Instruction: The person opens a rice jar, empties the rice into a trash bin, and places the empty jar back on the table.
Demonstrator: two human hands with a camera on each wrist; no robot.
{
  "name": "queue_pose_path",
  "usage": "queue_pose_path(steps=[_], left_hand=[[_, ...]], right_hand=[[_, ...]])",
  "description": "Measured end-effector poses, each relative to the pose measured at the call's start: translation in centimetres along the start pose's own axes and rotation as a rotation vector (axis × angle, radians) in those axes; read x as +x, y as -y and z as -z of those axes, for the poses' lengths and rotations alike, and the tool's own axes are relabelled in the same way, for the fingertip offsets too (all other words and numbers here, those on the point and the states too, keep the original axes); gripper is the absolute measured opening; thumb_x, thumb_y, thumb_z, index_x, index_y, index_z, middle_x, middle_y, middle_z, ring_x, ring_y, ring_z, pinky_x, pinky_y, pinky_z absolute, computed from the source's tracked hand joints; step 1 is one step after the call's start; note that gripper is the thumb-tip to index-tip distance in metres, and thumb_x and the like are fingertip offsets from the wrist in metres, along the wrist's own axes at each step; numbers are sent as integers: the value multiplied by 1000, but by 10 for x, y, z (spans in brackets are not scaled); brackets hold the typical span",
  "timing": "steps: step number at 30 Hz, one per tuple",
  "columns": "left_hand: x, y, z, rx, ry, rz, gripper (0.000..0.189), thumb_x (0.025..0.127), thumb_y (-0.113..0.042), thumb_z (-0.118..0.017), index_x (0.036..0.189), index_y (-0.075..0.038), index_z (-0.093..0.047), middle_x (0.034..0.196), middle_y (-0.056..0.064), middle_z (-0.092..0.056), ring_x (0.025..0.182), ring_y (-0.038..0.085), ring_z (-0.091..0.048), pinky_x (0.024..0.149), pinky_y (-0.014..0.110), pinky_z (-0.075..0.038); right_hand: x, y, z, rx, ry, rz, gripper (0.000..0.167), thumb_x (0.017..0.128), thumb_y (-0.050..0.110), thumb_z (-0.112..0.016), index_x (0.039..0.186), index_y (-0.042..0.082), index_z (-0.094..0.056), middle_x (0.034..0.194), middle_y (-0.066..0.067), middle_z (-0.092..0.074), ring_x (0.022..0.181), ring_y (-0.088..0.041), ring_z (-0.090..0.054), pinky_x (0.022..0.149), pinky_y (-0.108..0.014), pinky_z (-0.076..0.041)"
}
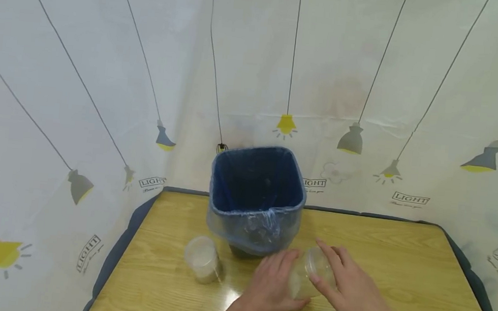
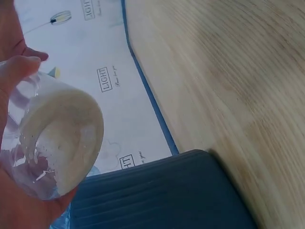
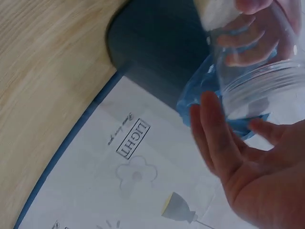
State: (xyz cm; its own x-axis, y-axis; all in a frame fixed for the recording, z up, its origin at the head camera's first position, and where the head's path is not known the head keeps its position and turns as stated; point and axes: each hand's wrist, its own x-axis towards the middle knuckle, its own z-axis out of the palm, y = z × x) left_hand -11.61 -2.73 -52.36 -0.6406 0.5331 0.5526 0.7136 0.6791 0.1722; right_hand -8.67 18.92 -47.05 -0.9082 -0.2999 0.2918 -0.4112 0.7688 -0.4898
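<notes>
Two hands share one clear jar (image 1: 301,281): your left hand (image 1: 270,283) has its fingers wrapped round the body, while your right hand (image 1: 352,293) is spread loosely about the threaded mouth, and I cannot tell whether its fingertips actually press on it. You have the jar tilted on the near side of the bin (image 2: 162,191), above the table (image 1: 407,273), with pale contents (image 2: 71,119) lying inside; I cannot tell whether a lid covers the mouth. Your left-hand grip carries the main risk: the wall looks smooth, so a twist from the right could spin the body in your palm if you hold too lightly. If the mouth is uncovered, a steeper tilt here could spill the contents onto the wood, short of the liner (image 1: 265,226). Swinging your left elbow wide might topple the second container (image 1: 203,260), standing left of the bin. Snagging the liner's loose gathered edge could pull it off the rim.
</notes>
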Motion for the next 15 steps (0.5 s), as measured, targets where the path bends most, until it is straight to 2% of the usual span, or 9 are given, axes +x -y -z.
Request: queue_pose_path(steps=[1,3,5,7,11,15], left_hand=[[0,0,1,28,-13,-13,102,59,-57,-94,136,-7,-52,125,1,-62,109,15,-63,86,30,-55],[1,0,2,46,-18,-27,102,58,-58,-95,136,-7,-53,126,2,-62,110,16,-63,86,30,-55],[2,1,5,31,9,-28,101,59,-58,-94,136,-8,-52,125,1,-63,110,15,-64,87,30,-55],[2,3,8,-14,50,-25,101,60,-58,-94,137,-9,-51,125,0,-63,109,13,-64,88,27,-55],[4,8,13,-147,133,-31,98,65,-56,-93,139,-10,-49,123,-2,-64,107,8,-63,89,22,-53],[5,16,19,-274,221,-43,96,68,-51,-93,143,-12,-48,121,-2,-65,104,5,-62,85,17,-50]], right_hand=[[0,3,0,12,26,-60,64,101,46,-63,157,23,-43,128,-8,-60,91,-16,-65,72,-43,-55],[0,8,2,40,60,-129,62,102,48,-61,155,22,-46,121,-6,-62,83,-10,-61,69,-38,-53],[1,10,3,60,68,-135,60,100,49,-64,152,21,-50,120,-3,-62,81,-6,-59,66,-34,-51],[1,9,4,69,52,-79,62,97,47,-69,150,20,-52,120,0,-62,83,-4,-58,66,-31,-51],[1,1,6,93,19,107,67,92,40,-78,150,22,-52,124,4,-59,93,-4,-60,69,-30,-54],[0,-4,8,110,15,254,72,87,36,-83,151,25,-51,133,6,-57,107,-11,-61,79,-37,-58]])
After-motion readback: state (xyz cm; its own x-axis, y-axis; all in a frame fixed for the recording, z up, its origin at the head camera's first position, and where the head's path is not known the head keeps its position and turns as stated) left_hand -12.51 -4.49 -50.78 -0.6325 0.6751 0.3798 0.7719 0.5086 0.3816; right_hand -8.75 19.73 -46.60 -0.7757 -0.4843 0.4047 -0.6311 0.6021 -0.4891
